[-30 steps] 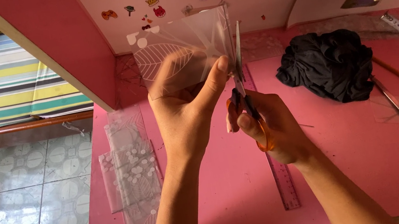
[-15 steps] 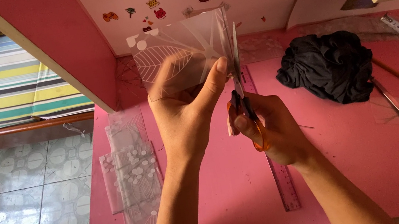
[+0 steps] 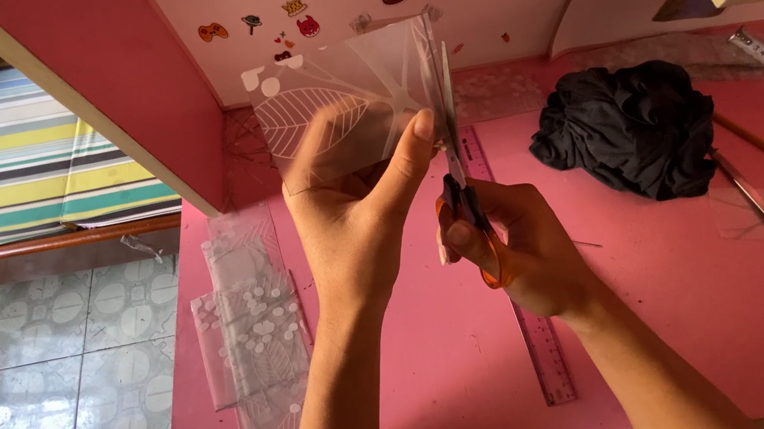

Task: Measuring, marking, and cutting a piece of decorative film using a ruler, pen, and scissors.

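My right hand (image 3: 519,250) is gripping orange-handled scissors (image 3: 466,202) above the ruler (image 3: 530,324), fingers curled through the loops. Beyond it, my left hand (image 3: 357,213) is pinching the clear leaf-printed sheet (image 3: 335,100), which is looking light, floppy and slippery; holding near the cut line seems steadiest.

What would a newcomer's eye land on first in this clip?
The centre draws the eye first: the left hand holds up a clear plastic sheet printed with white leaves, while the right hand works orange-handled scissors along its right edge. Next come the pink desk, a crumpled black cloth at the right rear, and a pile of similar printed sheets near the desk's left edge.
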